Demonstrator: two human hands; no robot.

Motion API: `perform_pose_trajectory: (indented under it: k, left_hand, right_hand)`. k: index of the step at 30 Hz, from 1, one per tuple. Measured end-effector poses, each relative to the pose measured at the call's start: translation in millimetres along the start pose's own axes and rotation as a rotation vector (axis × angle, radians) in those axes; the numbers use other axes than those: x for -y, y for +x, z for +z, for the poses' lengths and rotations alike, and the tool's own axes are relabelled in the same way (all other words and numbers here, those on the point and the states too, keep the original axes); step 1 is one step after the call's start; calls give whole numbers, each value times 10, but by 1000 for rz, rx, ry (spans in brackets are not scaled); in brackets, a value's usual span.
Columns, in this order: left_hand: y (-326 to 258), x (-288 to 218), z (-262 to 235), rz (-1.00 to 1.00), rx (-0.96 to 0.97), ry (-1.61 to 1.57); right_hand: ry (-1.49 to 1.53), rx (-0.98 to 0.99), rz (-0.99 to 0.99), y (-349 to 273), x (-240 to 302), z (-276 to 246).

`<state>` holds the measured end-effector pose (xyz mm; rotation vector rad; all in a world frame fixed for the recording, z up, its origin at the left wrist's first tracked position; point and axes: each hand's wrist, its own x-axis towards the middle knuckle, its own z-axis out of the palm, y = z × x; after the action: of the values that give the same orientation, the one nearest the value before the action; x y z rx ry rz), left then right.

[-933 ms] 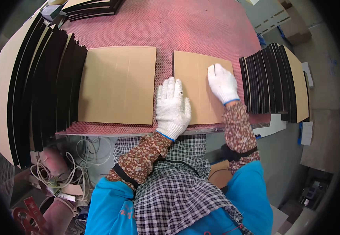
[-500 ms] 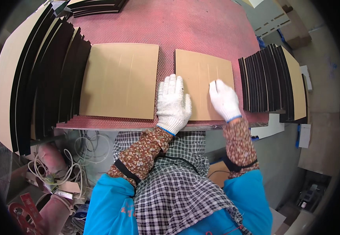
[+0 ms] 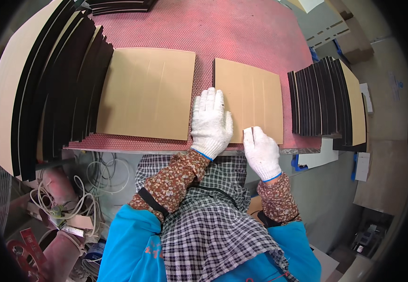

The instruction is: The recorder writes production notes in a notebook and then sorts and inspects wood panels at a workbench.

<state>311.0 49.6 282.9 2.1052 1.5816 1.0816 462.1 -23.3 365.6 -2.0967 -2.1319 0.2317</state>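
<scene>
A tan cardboard sheet [image 3: 255, 94] with faint lengthwise lines lies on the red mesh-covered table [image 3: 223, 28]. My left hand [image 3: 211, 123], in a white glove, lies flat on the sheet's near left corner with the fingers stretched out. At the sheet's near edge, my right hand [image 3: 262, 152], also gloved, is closed around a small dark tool [image 3: 252, 133] whose tip touches the cardboard. A larger tan sheet [image 3: 147, 91] lies to the left, apart from both hands.
Fanned black-edged boards [image 3: 67, 94] stand along the table's left end, and a shorter row [image 3: 324, 101] sits at the right. More dark boards [image 3: 119, 5] lie at the far edge. Cables [image 3: 96, 174] hang under the table's near left edge.
My right hand has drawn back along the sheet from its far part to the near edge. The left hand stayed pressed in place.
</scene>
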Motion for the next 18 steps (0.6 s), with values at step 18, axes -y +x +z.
perform_pose_trajectory:
  k: [18]
  left_hand:
    - [-22, -15, -37, 24, 9, -30]
  right_hand:
    - [-58, -106, 7, 1676, -409, 226]
